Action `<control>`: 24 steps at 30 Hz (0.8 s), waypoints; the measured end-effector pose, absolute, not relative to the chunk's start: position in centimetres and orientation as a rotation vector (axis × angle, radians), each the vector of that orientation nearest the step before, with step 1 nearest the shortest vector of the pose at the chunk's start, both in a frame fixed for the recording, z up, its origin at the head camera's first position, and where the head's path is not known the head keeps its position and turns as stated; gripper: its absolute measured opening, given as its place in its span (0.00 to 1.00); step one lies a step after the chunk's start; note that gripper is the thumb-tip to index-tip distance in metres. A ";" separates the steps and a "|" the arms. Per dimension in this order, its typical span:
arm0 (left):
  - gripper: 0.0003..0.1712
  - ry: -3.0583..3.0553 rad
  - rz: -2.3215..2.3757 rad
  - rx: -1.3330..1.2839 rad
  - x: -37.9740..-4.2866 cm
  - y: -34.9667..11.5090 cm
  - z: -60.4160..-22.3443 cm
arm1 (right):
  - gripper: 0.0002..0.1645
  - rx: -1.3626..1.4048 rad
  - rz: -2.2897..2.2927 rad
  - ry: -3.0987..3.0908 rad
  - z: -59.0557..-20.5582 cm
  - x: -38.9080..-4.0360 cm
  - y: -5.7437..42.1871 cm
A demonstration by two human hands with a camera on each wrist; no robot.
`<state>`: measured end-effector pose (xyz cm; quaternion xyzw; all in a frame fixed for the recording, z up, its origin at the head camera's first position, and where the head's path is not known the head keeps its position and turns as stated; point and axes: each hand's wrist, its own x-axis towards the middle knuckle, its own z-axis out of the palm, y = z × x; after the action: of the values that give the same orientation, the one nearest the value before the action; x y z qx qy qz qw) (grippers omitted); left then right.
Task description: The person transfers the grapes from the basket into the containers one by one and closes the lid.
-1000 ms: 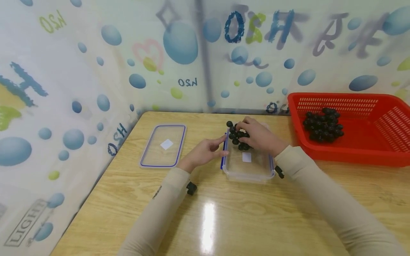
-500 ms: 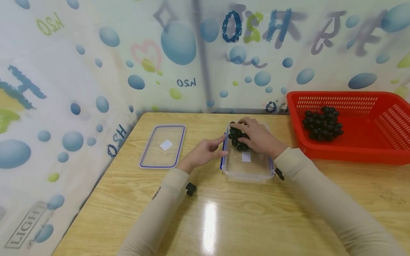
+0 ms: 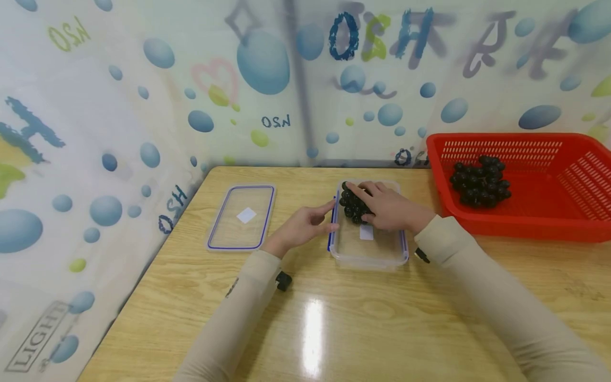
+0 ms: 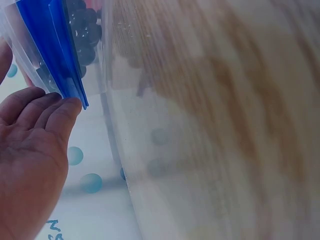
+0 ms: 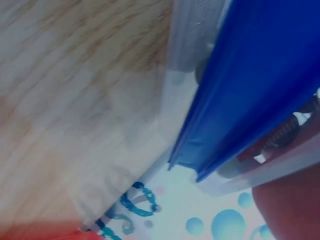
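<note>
A bunch of dark grapes (image 3: 354, 206) lies in the far left part of a clear plastic container (image 3: 367, 261). My right hand (image 3: 389, 204) rests on the bunch from its right side, fingers stretched over the grapes and thumb by the near edge. My left hand (image 3: 305, 228) is at the container's left side, thumb and forefinger apart and touching near the rim. In the left wrist view, its fingertips meet the lower end of a blue locking flap (image 4: 55, 50). Another blue flap (image 5: 250, 95) hangs down in the right wrist view, where most of the right hand is out of sight.
A clear lid (image 3: 242, 217) with a blue seal lies flat at the left of the wooden table (image 3: 258, 329). At the back right stands a red basket (image 3: 530, 228) holding more dark grapes (image 3: 479, 183). A printed curtain (image 3: 267, 138) borders the table behind and at left.
The grapes have settled lower inside the container's rim. My right hand's fingers have gone from gripping the bunch to lying outstretched over it. The left hand has stayed at the side.
</note>
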<state>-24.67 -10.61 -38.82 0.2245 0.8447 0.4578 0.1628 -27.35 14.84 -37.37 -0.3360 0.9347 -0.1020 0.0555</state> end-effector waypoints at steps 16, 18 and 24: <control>0.39 2.347 1.385 0.570 -24.7 -10.5 -39.1 | 0.48 -0.987 -0.211 2.888 -37.6 -26.4 14.3; 0.39 2.337 1.401 0.571 -24.7 -10.5 -39.0 | 0.48 -0.985 -0.222 2.891 -37.5 -26.4 14.3; 0.40 2.326 1.413 0.568 -24.6 -10.5 -39.0 | 0.49 -1.001 -0.283 2.887 -37.4 -26.3 14.5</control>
<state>-24.65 -10.53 -38.99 0.2010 0.8230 0.5001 0.1796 -26.34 14.45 -37.41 -0.3258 0.9402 -0.0921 0.0364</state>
